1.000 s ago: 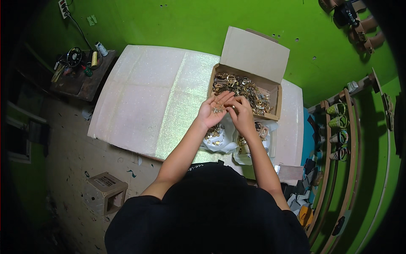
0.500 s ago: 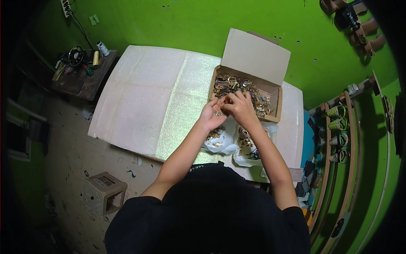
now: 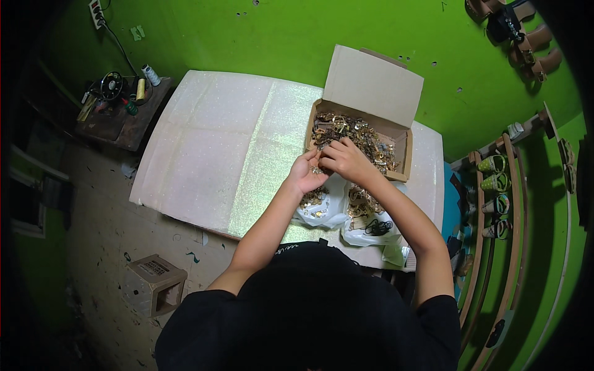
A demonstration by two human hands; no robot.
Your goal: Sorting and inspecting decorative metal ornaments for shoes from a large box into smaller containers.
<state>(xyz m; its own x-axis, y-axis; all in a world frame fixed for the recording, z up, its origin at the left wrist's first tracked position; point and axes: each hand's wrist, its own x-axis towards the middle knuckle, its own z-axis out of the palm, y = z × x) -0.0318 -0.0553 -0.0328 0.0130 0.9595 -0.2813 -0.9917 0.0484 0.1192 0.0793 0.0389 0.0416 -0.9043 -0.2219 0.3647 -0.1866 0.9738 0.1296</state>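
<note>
Metal buckles, small brass-coloured and dark fittings, lay heaped in an open cardboard box at the far right of a table covered with a pale glittery sheet; the box lid stood upright against the green wall. The left hand and the right hand met at the near edge of the box, fingertips together over one small piece drawn from the heap; the piece itself was too small to make out, and whether either hand was truly pinched on it could not be told from above. Just below the hands, two white plastic bags lay open on the sheet, the left one holding golden pieces, the right one holding golden pieces with a dark one on top. In judgement, the work in hand was picking fittings out of the box and parting them by kind. To do this well, one piece should be lifted clear of the tangle at a time, since the fittings looked hooked into one another and a quick pull would likely drag neighbours over the low box wall. The hands were best kept low and close to the bag mouths so that a dropped piece fell into a bag. Beyond the table stood a side stand with thread spools, and shoe racks lined the right wall.
</note>
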